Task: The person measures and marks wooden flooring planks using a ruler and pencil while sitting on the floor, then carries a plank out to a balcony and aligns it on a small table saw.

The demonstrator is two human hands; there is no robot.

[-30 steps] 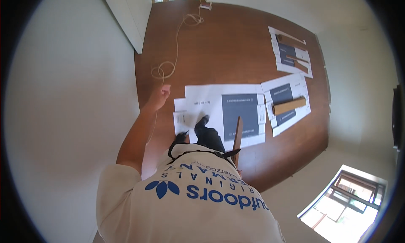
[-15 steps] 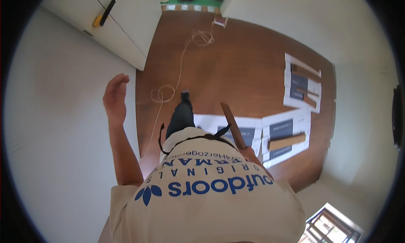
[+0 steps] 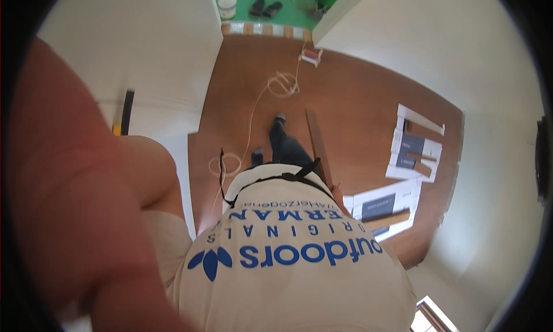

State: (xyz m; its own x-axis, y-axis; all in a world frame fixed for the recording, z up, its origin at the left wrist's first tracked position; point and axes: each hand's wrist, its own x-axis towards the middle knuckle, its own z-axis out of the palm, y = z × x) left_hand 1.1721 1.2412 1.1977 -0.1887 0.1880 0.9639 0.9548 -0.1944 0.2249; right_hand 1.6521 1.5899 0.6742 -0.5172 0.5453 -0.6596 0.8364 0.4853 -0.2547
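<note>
My left hand (image 3: 86, 205) is raised close to the camera and fills the left side of the picture. It is large and blurred, so its fingers cannot be made out. Low at my right side, my right hand (image 3: 337, 195) is closed around the near end of a long, narrow brown wooden plank (image 3: 318, 141). The plank points forward over the floor, beside my legs. My shirt hides most of the right arm.
A thin pale cable (image 3: 252, 122) lies in loops on the brown floor (image 3: 357, 101), running to a red-and-white item (image 3: 311, 57). Flattened cardboard (image 3: 397, 169) with wood strips lies at right. A white door (image 3: 167, 113) stands at left; dark slippers (image 3: 272, 9) lie beyond the threshold.
My left hand has come up from beside the wall to right before the camera. I have stepped forward, and the plank in my right hand has come along, pointing more straight ahead.
</note>
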